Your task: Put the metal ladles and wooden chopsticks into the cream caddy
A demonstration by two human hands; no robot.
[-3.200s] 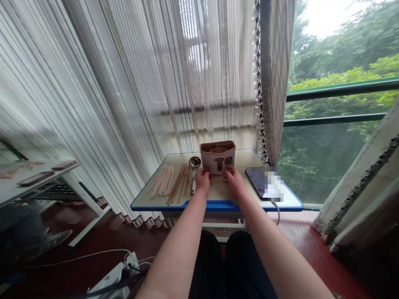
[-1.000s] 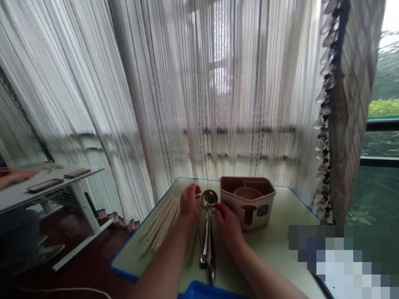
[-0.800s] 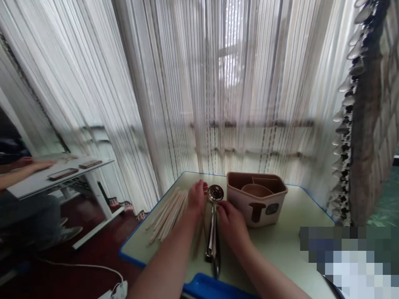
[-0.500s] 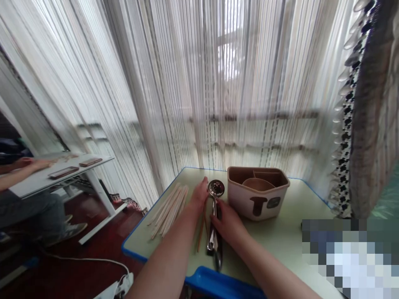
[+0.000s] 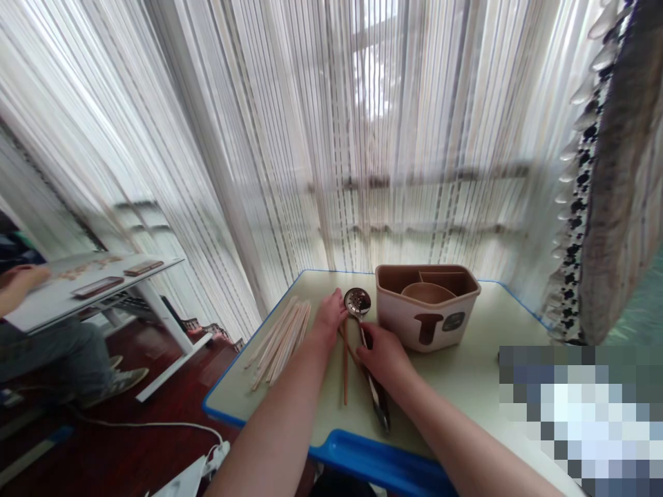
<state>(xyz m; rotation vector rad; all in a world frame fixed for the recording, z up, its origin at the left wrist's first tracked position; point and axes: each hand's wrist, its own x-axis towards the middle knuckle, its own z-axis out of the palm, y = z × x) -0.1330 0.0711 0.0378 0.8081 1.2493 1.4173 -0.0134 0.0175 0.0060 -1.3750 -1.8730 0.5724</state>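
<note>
A metal slotted spoon lies on the small table with its round perforated head pointing away from me. My right hand is closed around its upper handle with thumb and fingers. Beside the spoon's head, my left hand rests with its fingers apart; whether they touch the rim I cannot tell. Below it lies a reddish-brown stick, like a chopstick. A long shiny metal handle reaches toward me beneath my right hand, next to a dark one, partly hidden by the hand.
A cream-and-brown divided holder stands right of my hands. Several pale wooden sticks lie in a loose bundle at left. A blue tray edge runs along the table's front. Another person's hand is at a white table far left.
The utensils under my right hand have turned, their near ends swinging right. The reddish stick now lies apart from them. The whole view has tilted slightly downward.
</note>
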